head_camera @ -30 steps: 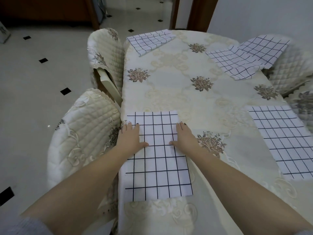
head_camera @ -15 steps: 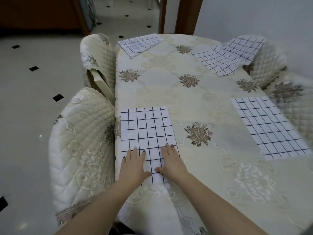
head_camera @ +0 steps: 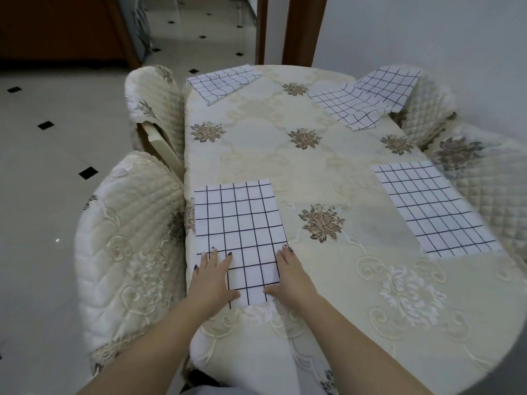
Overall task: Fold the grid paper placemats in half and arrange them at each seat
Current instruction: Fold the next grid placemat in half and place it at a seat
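Observation:
A folded white placemat with a black grid [head_camera: 239, 223] lies flat at the table's left edge. My left hand [head_camera: 209, 277] presses flat on its near left corner, fingers spread. My right hand [head_camera: 291, 275] rests flat along its near right edge, thumb on the paper. A second flat folded placemat [head_camera: 430, 209] lies at the right edge. A third placemat [head_camera: 224, 81] sits at the far left corner. An unfolded, rumpled grid placemat [head_camera: 368, 99] drapes from the table onto the far right chair.
The oval table [head_camera: 285, 155] wears a cream floral cloth. Quilted cream chairs stand close: near left [head_camera: 128, 246], far left [head_camera: 155, 95], far right [head_camera: 427, 104] and right [head_camera: 490, 178]. Tiled floor [head_camera: 51, 155] lies to the left. A wooden door frame [head_camera: 301, 29] stands behind the table.
My hands slid from the placemat's middle down to its near end, then spread apart toward its near corners. The view pulled back from the table.

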